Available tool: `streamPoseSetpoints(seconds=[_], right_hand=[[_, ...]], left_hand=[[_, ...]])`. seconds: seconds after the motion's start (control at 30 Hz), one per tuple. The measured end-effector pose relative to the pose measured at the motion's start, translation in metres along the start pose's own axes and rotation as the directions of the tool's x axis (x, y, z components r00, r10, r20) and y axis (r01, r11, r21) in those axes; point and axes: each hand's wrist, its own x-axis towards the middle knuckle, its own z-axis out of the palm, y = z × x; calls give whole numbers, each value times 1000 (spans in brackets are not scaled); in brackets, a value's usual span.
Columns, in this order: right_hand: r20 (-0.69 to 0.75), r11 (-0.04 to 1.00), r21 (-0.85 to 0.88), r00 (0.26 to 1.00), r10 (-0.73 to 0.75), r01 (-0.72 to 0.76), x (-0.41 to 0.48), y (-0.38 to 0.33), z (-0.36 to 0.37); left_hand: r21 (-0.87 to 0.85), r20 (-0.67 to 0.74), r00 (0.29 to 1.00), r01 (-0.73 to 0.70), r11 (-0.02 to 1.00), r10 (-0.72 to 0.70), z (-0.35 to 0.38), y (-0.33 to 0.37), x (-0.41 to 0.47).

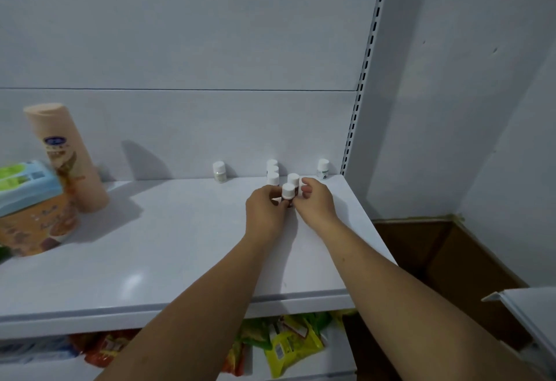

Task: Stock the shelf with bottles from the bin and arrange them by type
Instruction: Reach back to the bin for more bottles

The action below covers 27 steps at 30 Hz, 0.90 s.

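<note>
While on the shelf (150,245), bottle (288,191) between left hand (264,215) and right hand (316,203)

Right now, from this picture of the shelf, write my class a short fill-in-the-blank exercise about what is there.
1. The left hand and the right hand grip a small bottle whose cap is ____.
2. The tall peach bottle stands far to the ____ of the small bottle.
3. The cardboard box sits to the ____ of the shelf.
4. The snack packets lie ____ the shelf.
Missing words: white, left, right, below.
</note>
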Motion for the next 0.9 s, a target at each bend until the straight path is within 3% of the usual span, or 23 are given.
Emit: streamPoseSetpoints(seconds=[0.43,0.63,0.9], right_hand=[[60,995,-7,994,-94,95,25,9,9],[-23,991,-85,994,-103,101,45,8,22],[-14,992,-60,994,-113,112,73,8,31]], left_hand=[[7,-30,998,56,998,-56,6,-5,4],[-39,-112,989,91,995,-95,5,2,-1],[-6,-176,981,81,997,-81,8,-3,3]])
